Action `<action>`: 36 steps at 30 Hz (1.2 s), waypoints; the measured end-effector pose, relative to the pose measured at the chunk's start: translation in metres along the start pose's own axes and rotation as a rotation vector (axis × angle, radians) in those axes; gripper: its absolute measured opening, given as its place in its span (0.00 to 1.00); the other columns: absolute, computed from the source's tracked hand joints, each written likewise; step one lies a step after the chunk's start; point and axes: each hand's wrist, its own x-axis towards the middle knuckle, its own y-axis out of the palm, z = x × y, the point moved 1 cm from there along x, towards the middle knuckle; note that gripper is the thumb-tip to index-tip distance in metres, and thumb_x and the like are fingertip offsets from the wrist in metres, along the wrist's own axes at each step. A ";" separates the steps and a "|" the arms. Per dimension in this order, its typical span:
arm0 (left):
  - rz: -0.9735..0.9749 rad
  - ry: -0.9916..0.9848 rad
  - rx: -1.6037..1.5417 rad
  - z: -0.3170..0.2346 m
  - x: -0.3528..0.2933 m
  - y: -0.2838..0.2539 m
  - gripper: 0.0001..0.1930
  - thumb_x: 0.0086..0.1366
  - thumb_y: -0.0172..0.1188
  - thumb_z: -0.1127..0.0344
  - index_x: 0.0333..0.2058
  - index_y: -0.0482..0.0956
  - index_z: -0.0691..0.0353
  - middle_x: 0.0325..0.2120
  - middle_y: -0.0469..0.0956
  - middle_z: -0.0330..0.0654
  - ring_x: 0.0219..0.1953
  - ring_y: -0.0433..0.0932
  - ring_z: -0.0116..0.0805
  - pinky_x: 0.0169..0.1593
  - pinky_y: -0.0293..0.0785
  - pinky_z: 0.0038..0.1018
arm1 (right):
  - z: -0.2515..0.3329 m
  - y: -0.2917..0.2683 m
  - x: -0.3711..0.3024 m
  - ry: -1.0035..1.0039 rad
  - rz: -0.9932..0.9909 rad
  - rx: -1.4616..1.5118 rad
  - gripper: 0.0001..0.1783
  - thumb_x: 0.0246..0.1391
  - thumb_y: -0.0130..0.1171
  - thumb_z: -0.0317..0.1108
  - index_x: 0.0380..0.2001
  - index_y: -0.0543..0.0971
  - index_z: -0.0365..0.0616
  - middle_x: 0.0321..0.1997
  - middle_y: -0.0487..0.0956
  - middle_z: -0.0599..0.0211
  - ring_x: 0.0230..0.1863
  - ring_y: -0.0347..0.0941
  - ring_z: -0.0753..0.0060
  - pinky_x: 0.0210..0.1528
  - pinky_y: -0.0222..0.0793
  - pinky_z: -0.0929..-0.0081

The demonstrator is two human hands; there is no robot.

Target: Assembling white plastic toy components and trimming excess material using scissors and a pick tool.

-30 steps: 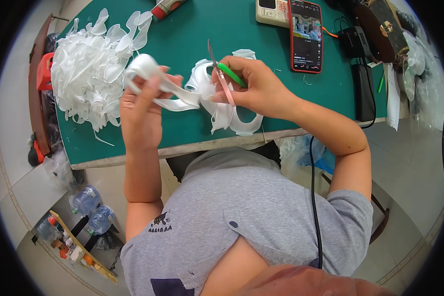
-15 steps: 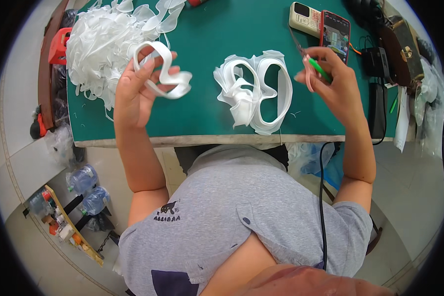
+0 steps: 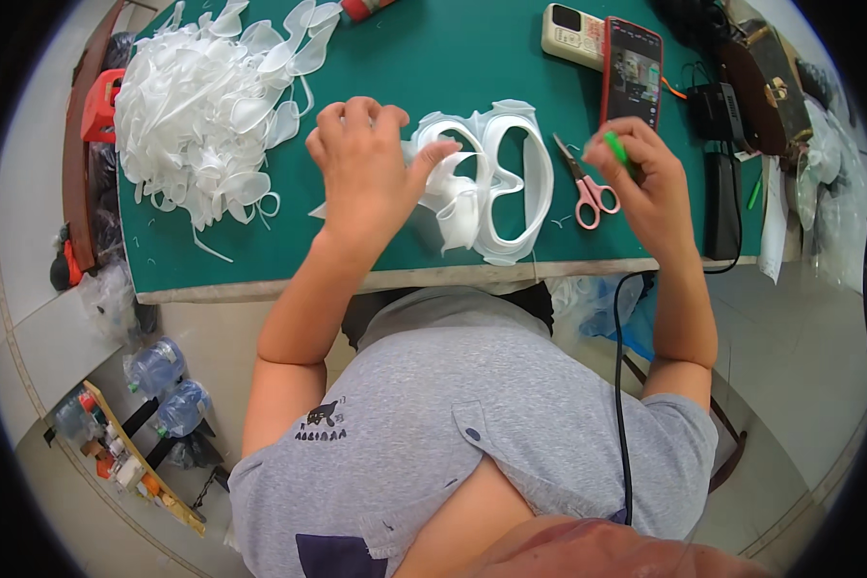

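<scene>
My left hand (image 3: 366,169) is palm down over the left side of some white moulded frame-like pieces (image 3: 515,246), its thumb stretched across them and apart from the fingers. A pale tip shows beside that wrist; what lies under the palm is hidden. On the right, my right hand (image 3: 650,188) is closed around a short green pen-like tool (image 3: 616,147), slightly blurred at the fingertips. Just left of this hand, pink-handled scissors (image 3: 588,197) lie on the green tabletop (image 3: 433,58), their blades pointing away from me.
A big heap of thin white pieces (image 3: 193,125) covers the far left. Behind my right hand are a phone (image 3: 634,72) in a red case and a cream device (image 3: 570,37). Black boxes and cables (image 3: 718,120) line the right edge. A red holder (image 3: 99,106) stands at the left edge.
My left hand has moved right and turned palm down, and the white looped strip it held is no longer visible in it. My right hand has let go of the scissors onto the table.
</scene>
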 end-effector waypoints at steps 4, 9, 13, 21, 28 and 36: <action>-0.003 0.038 0.010 -0.010 0.002 0.006 0.20 0.54 0.67 0.51 0.35 0.79 0.64 0.42 0.72 0.47 0.53 0.61 0.50 0.56 0.53 0.46 | -0.001 -0.003 0.011 -0.162 -0.096 0.155 0.28 0.70 0.40 0.44 0.25 0.77 0.34 0.29 0.73 0.69 0.29 0.67 0.83 0.28 0.60 0.87; 0.129 0.061 -0.017 -0.005 0.004 0.005 0.12 0.53 0.61 0.64 0.34 0.76 0.63 0.42 0.72 0.46 0.53 0.62 0.49 0.58 0.49 0.49 | -0.001 0.008 0.007 0.152 0.065 0.532 0.22 0.68 0.46 0.43 0.23 0.72 0.41 0.26 0.72 0.72 0.19 0.63 0.87 0.20 0.55 0.87; 0.031 0.035 -0.132 -0.015 0.007 -0.004 0.14 0.52 0.62 0.66 0.38 0.74 0.63 0.37 0.74 0.44 0.53 0.64 0.49 0.57 0.53 0.45 | 0.000 0.033 0.010 -0.110 0.105 0.612 0.07 0.58 0.61 0.27 0.34 0.72 0.40 0.30 0.75 0.69 0.25 0.67 0.86 0.25 0.62 0.88; 0.265 -0.434 -1.574 -0.030 0.011 -0.021 0.21 0.55 0.66 0.77 0.48 0.72 0.68 0.45 0.78 0.46 0.44 0.78 0.28 0.47 0.75 0.22 | 0.015 0.044 0.015 -0.556 -0.058 0.293 0.09 0.57 0.58 0.21 0.41 0.75 0.34 0.42 0.80 0.53 0.44 0.79 0.65 0.45 0.76 0.72; 0.265 -0.421 -1.522 -0.027 0.004 -0.024 0.22 0.55 0.68 0.74 0.49 0.73 0.68 0.43 0.79 0.46 0.42 0.78 0.25 0.46 0.75 0.21 | 0.020 0.055 0.025 -0.778 -0.147 0.011 0.12 0.49 0.63 0.18 0.38 0.77 0.36 0.39 0.82 0.54 0.36 0.80 0.62 0.36 0.76 0.74; 0.167 -0.327 -1.390 -0.030 -0.002 -0.026 0.18 0.56 0.65 0.77 0.47 0.75 0.68 0.44 0.79 0.46 0.44 0.78 0.26 0.46 0.74 0.20 | 0.022 0.055 0.025 -0.706 -0.145 -0.135 0.11 0.49 0.62 0.18 0.37 0.78 0.37 0.40 0.82 0.57 0.37 0.79 0.63 0.38 0.76 0.75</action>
